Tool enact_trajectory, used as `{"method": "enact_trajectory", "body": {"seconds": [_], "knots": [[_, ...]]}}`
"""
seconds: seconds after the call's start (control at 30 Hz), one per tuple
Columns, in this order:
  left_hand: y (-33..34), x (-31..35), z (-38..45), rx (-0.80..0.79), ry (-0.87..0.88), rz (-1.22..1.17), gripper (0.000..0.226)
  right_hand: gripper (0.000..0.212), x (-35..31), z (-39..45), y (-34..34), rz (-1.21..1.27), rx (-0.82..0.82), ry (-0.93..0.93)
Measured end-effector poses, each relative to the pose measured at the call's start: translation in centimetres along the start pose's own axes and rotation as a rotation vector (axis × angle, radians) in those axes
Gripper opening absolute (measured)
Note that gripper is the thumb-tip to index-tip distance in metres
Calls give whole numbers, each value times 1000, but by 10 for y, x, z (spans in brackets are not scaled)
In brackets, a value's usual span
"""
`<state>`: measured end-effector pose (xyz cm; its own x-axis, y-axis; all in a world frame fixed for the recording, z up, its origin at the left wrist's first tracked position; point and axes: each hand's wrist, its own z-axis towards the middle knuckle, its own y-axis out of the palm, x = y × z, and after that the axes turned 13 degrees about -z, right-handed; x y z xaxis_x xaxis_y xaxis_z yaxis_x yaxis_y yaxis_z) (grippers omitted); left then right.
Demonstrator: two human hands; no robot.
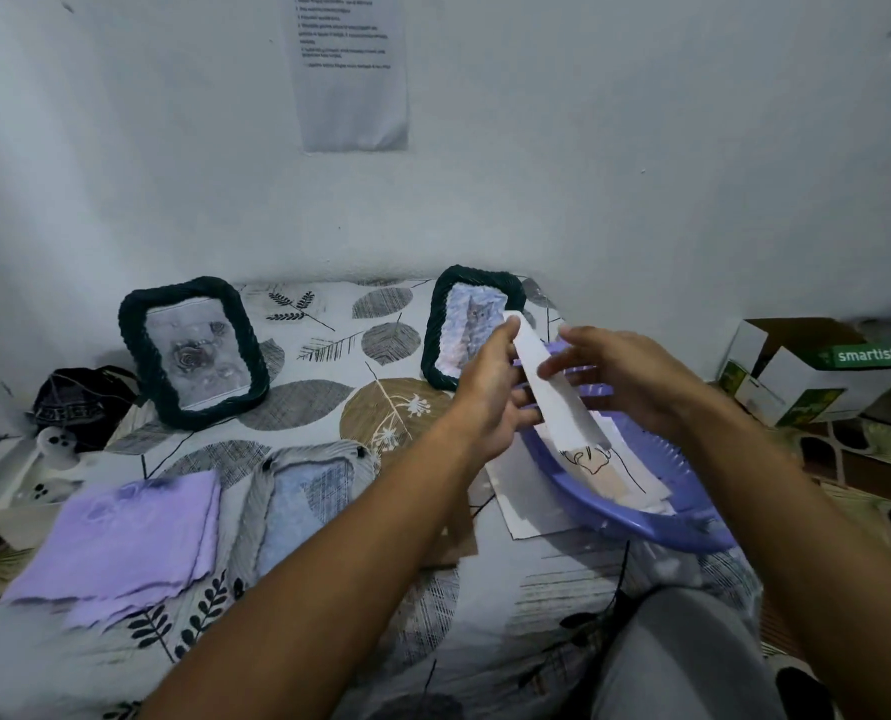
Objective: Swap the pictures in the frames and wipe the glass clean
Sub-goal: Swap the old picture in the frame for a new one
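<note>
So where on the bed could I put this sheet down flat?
Bare bedspread lies between the rose frame and the cat frame, and in front near your knee. It is crowded around the purple tray, the face-down frame and the purple cloth.

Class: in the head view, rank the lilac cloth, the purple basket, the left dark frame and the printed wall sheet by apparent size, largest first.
1. Purple basket, though partly hidden.
2. Lilac cloth, close to it and nearer the camera, so unsure.
3. Left dark frame.
4. Printed wall sheet, similar to the frame but farther away.
</note>
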<state>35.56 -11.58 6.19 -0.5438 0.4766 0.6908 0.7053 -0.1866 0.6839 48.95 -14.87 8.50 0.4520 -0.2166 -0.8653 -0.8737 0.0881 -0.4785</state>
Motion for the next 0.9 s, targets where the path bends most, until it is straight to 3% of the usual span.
{"method": "enact_trajectory", "body": {"seconds": [0.17, 0.3, 0.37, 0.43, 0.5, 0.6, 0.7, 0.8, 0.9], "knots": [[-29, 16, -7, 114, 125, 125, 9, 54, -16, 1, 30, 10, 11, -1], [-62, 37, -22, 168, 167, 149, 13, 17, -23, 2, 61, -77, 166, -94], [-87, 50, -28, 202, 169, 164, 13, 46, -22, 8, 79, -111, 126, -87], [-113, 60, -35, 225, 158, 191, 13, 61, -22, 9, 98, -48, 38, -25], [-137, 69, -43, 256, 155, 209, 14, 58, -22, 12, 119, -20, -43, 0], [-167, 76, -57, 353, 153, 263, 11, 30, -21, 14, 151, -31, -128, 4], [-196, 79, -67, 438, 176, 468, 10, 20, -13, 18, 181, -61, -149, 34], [-226, 76, -72, 484, 273, 781, 25, 19, -6, 19, 202, -49, -197, 74], [-251, 76, -77, 356, 467, 1134, 47, 17, 0, 17, 216, 17, -221, 102]]}}
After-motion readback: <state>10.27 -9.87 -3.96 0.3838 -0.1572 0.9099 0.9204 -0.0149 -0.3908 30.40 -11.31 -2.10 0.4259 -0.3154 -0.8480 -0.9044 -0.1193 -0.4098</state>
